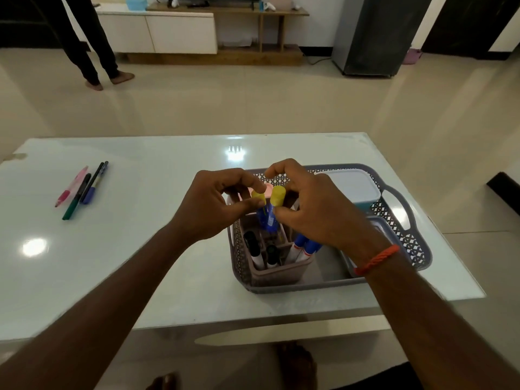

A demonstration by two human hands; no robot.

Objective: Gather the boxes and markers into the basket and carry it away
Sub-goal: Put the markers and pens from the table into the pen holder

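Reaching over the near edge of the glossy white worktop [140,277], both forearms met above the grey lattice basket [417,253], and the right wrist wore an orange thread band [377,258]. In the basket's near left corner stood a brown pen holder [281,273], with black markers [254,249] in its left compartments and blue-capped markers [305,246] in its right one. Just above the holder, the left hand [211,204] had its fingers [242,205] clamped on one yellow-capped blue stick [258,197]. The right hand [318,212] pinched a second yellow-capped stick [278,195] the same way; the two sticks stood upright, side by side, their lower ends over the holder. Partly hidden under the right wrist lay a box with a bluish lid [384,230] in the basket's near right part, and a white-lidded box [351,184] sat in its far right corner. Four loose pens [81,190] lay together on the left of the worktop, well apart from the basket. Beyond, on the tiled floor, a person's legs [92,52] stood near a white cabinet [168,32].
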